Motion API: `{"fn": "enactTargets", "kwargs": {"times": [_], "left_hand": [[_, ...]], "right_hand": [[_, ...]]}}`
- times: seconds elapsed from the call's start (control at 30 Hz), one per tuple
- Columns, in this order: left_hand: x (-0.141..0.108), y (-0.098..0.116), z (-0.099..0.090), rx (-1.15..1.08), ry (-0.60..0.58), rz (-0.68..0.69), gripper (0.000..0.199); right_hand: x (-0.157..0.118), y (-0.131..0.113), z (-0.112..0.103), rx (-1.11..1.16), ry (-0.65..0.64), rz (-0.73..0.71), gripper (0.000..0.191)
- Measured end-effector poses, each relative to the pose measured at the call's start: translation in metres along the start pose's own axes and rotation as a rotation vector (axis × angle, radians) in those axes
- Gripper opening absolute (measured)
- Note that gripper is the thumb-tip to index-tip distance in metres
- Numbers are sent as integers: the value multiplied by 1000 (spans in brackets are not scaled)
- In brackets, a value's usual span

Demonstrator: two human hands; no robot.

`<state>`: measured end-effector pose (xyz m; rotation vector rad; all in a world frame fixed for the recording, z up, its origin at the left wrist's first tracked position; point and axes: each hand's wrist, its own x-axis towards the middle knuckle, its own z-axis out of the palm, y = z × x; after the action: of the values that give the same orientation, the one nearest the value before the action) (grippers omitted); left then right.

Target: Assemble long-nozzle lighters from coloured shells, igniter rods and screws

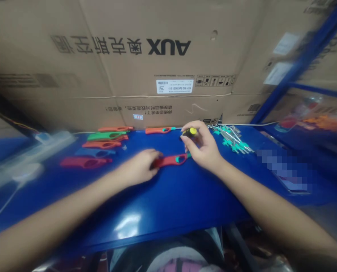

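My left hand (142, 166) is closed around the back end of a red lighter body (168, 161) with a green trigger, just over the blue table. A short green tip pokes out at the lighter's right end, next to my right hand (202, 147). Between the thumb and fingers of that hand is a short black-and-yellow handle (188, 133), perhaps a stubby screwdriver; any shaft is hidden. Behind my hands lies an orange lighter body (158, 130) with a green tip. Several metal lighter tubes with green parts (233, 139) are piled right of my right hand.
On the left, a green lighter body (106, 136) lies among several orange, blue and red ones. A white power strip (52, 141) sits farther left. A large cardboard box (114, 75) stands along the back of the blue table (162, 204). A blue post (293, 68) rises at right.
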<state>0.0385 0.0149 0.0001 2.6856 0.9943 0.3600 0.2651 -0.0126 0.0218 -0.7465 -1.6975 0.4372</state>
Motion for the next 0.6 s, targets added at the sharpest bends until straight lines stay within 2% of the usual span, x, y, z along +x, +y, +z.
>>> {"fn": "enactTargets", "kwargs": {"times": [0.1, 0.2, 0.27, 0.37, 0.47, 0.6], "left_hand": [[11, -25, -11, 49, 13, -73, 36], [26, -51, -18, 64, 33, -116, 33], [36, -64, -21, 66, 48, -143, 30], [49, -78, -23, 62, 82, -189, 29], [58, -88, -22, 52, 109, -218, 30], [66, -98, -17, 47, 136, -237, 31]], "right_hand": [[12, 6, -15, -266, 20, -84, 7], [21, 17, -34, -483, -30, -71, 11], [24, 30, -50, -645, -91, -2, 12], [27, 50, -70, -811, -175, 207, 9], [26, 68, -85, -841, -204, 284, 11], [25, 80, -93, -872, -258, 380, 16]]}}
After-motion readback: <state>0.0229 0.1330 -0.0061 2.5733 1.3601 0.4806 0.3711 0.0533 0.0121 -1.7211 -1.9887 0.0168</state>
